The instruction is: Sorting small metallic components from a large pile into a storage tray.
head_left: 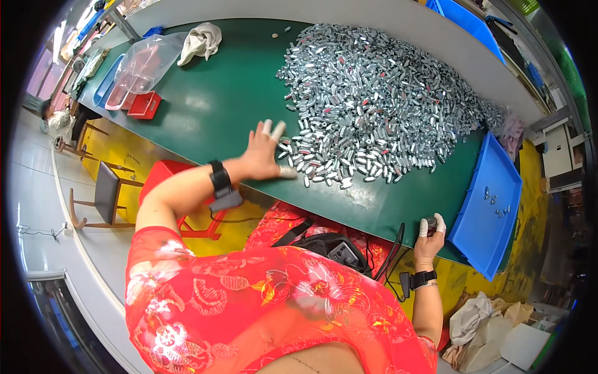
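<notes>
A big heap of small silvery metal parts [380,106] is spread over the green tabletop [218,87], with a few red bits among them. My left hand [265,153], its fingers spread and some tips in white covers, is at the heap's left edge, the thumb close to the nearest parts. By the table's front edge, my right hand [428,243] has its covered fingertips closed around a small metal part [430,221]. To its right is a shallow blue tray [476,230] with several metal parts in it.
A red bin [144,105], a clear plastic bag [149,62] and a white cloth [200,42] are at the table's far left. A pale partition [261,11] runs along the back. A black bag [330,249] and cables lie at my lap. A chair [107,193] stands left.
</notes>
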Tool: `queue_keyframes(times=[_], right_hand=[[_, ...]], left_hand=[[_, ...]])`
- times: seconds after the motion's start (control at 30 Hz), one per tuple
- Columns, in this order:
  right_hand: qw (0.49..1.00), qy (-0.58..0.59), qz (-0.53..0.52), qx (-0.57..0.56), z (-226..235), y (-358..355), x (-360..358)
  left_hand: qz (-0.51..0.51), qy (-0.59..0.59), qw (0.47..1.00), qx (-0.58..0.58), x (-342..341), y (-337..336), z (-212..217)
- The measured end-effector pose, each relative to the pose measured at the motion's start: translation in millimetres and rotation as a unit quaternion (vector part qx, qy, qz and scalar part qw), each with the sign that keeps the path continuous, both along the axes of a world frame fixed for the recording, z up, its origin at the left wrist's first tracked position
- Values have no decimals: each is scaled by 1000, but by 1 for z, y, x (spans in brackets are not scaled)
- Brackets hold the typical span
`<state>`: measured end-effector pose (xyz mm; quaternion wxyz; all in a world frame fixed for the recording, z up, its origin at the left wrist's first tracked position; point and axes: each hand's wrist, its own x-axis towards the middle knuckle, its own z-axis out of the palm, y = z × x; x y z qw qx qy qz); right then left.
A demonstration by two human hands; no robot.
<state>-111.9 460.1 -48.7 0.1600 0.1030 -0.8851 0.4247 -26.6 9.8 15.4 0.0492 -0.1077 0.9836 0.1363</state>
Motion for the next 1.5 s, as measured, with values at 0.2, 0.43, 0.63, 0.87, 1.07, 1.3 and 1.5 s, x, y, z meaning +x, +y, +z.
queue_keyframes(times=[0.2,0.43,0.63,0.87,1.07,1.3,1.5], right_hand=[[999,28,21,40,12,-8,3],[999,-22,12,24,1,1,3],[1000,-8,20,15,0,-2,1],[1000,-12,12,16,-1,-4,1],[999,-18,-1,34,0,-2,4],[999,-29,-13,42,1,-1,0],[996,-28,-22,86,11,-10,-3]], left_hand=[[-37,41,998,5,-4,44,-16],[-82,44,995,27,-29,64,-24],[-85,114,989,50,-53,96,-33],[-47,136,985,98,-97,136,-27],[-103,54,982,150,-104,108,37],[-18,199,977,70,-163,-52,9],[104,216,971,14,-226,-157,-23]])
